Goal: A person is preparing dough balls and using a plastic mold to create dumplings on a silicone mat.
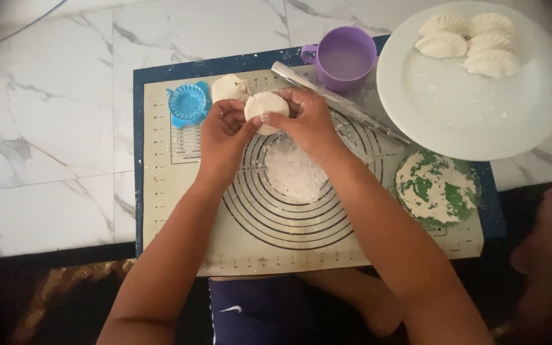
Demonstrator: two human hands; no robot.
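Observation:
Both hands hold a small round piece of white dough (264, 105) above a beige baking mat (180, 211) printed with circles. My left hand (225, 131) pinches the dough's left edge. My right hand (305, 118) grips its right side, thumb on top. A lump of dough (227, 87) lies on the mat just behind my left hand. A patch of loose flour (294, 172) covers the middle of the mat's circles, below the hands.
A blue plastic dumpling press (187, 103) sits left of the dough lump. A purple mug (345, 59), a clear rolling pin (346, 107), a white plate (467, 108) with several folded dumplings (467, 43) and a green floured dish (437, 187) stand to the right. White marble floor surrounds the mat.

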